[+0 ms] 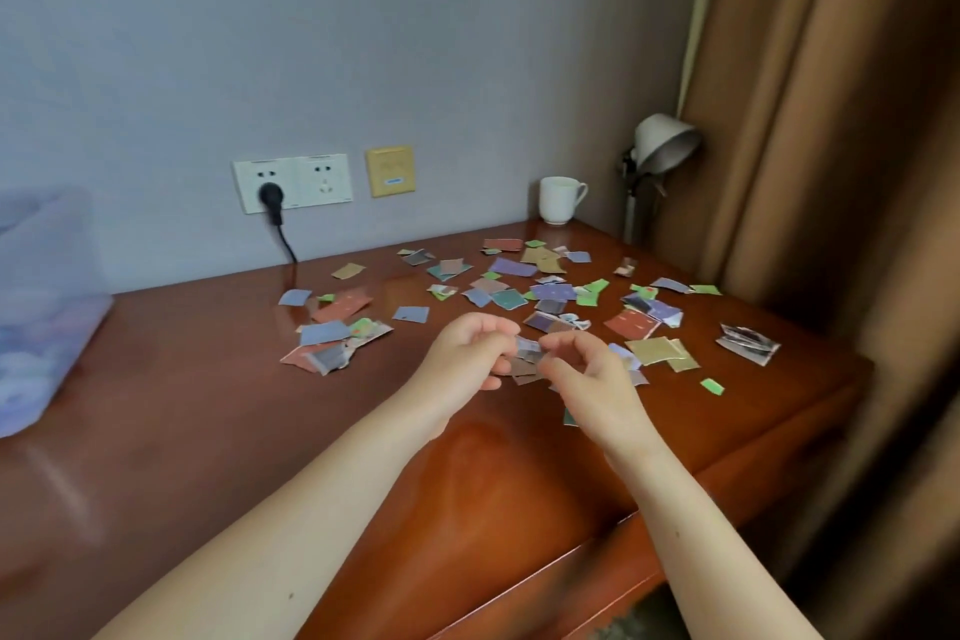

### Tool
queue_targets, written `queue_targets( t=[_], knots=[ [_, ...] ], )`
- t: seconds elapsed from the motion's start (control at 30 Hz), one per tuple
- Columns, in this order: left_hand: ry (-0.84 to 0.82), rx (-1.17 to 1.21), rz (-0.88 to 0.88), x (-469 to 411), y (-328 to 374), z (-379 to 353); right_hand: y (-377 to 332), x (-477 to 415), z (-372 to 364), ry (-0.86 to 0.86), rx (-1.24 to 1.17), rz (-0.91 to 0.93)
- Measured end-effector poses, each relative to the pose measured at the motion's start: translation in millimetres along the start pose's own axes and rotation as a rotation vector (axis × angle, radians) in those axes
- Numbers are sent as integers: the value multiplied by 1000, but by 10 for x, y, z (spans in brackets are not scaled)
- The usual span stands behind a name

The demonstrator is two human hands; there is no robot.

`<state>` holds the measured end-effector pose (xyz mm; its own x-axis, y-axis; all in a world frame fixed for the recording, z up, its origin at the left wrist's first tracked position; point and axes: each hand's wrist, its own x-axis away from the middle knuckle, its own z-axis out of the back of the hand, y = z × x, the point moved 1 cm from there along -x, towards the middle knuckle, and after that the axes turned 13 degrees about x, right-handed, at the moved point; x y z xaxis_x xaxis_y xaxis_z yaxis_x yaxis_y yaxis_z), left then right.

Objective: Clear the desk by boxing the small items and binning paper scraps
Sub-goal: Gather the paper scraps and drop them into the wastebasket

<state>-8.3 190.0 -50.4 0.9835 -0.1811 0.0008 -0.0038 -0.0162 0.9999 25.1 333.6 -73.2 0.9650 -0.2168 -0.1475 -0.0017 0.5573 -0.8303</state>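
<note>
Several coloured paper scraps [550, 291] lie scattered over the right half of the wooden desk [218, 379]. A small pile of scraps [332, 343] sits left of my hands. My left hand [467, 353] and my right hand [587, 369] meet above the desk, both pinching a small bunch of scraps [527, 356] between their fingertips. A translucent plastic box [41, 307] stands blurred at the far left edge of the desk.
A white mug [558, 200] stands at the back right corner beside a desk lamp [660, 146]. Wall sockets with a black plug [272, 198] are on the wall behind. A brown curtain [831, 172] hangs at the right. The desk's front edge runs diagonally at lower right.
</note>
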Motion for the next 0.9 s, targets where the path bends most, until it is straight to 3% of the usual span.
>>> queue_targets(
  t=[0.2, 0.4, 0.63, 0.9],
  knots=[
    [-56, -168, -35, -274, -197, -274, 327, -218, 235, 90, 316, -58],
    [-62, -461, -187, -424, -382, -446, 482, -281, 288, 107, 673, -103],
    [3, -748, -361, -525, -521, -463, 498, -289, 298, 113, 747, -81],
    [-55, -933, -215, -552, -547, -471, 516, -255, 276, 99, 661, -4]
  ],
)
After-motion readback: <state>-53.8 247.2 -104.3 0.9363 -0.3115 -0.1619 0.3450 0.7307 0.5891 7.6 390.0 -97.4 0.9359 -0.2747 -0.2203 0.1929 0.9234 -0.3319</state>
